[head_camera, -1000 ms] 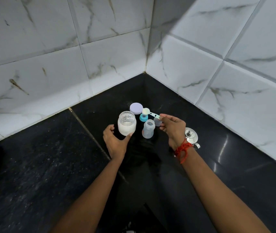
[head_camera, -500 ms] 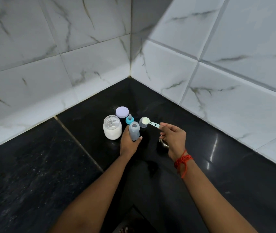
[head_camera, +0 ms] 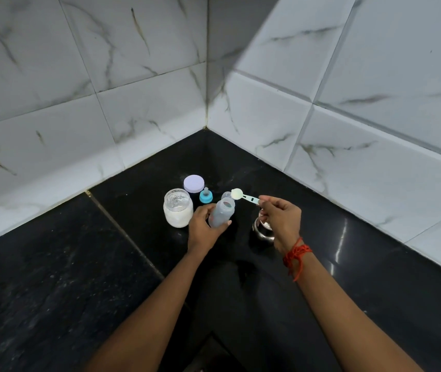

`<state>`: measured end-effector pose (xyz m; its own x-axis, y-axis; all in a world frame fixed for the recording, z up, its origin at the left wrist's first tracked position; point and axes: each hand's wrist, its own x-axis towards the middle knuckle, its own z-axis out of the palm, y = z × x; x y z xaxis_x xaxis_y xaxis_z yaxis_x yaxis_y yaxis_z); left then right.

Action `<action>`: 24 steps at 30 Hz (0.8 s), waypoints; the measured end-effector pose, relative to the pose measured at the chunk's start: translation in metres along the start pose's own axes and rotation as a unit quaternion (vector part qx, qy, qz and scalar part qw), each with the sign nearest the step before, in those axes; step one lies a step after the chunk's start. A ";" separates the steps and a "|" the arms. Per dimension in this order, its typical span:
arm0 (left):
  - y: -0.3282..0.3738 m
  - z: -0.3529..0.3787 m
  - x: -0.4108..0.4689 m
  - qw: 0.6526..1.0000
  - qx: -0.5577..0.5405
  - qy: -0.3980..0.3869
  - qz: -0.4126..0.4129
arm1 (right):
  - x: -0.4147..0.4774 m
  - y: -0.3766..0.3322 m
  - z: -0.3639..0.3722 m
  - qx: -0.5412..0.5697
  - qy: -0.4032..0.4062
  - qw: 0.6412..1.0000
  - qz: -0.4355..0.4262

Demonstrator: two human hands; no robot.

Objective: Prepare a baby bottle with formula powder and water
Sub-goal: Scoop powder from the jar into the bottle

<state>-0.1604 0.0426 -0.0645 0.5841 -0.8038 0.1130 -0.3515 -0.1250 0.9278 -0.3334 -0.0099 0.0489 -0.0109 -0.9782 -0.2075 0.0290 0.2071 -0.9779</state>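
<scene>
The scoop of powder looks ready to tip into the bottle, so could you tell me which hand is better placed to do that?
The right hand: it already pinches the scoop handle, with the bowl beside the bottle mouth. The left hand is occupied holding the bottle tilted.

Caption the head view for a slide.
Left hand tilts bottle; right hand holds powder scoop at its mouth.
</scene>
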 end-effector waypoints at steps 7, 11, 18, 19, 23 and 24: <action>0.016 0.001 -0.002 0.999 -0.032 0.011 0.027 | 0.002 0.002 -0.007 -0.039 0.017 0.999 -0.014; 0.016 0.006 -0.004 0.999 -0.031 0.002 0.029 | -0.002 0.001 -0.009 -0.079 0.020 0.995 -0.049; 0.018 0.004 -0.004 0.999 -0.032 0.005 0.036 | -0.013 -0.010 -0.008 -0.307 -0.030 0.901 -0.305; 0.019 0.004 -0.004 0.999 -0.034 0.006 0.034 | -0.014 -0.012 -0.008 -0.334 -0.030 0.878 -0.340; 0.024 -0.001 -0.005 0.998 -0.048 0.012 0.036 | -0.019 -0.013 -0.002 -0.378 -0.041 0.837 -0.393; 0.025 -0.002 -0.005 0.998 -0.048 0.014 0.038 | -0.020 -0.012 -0.001 -0.387 -0.045 0.830 -0.400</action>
<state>-0.1710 0.0448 -0.0407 0.5794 -0.7919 0.1930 -0.3243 -0.0067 0.9459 -0.3341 0.0076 0.0649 0.3583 -0.7981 0.4845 -0.6029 -0.5940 -0.5326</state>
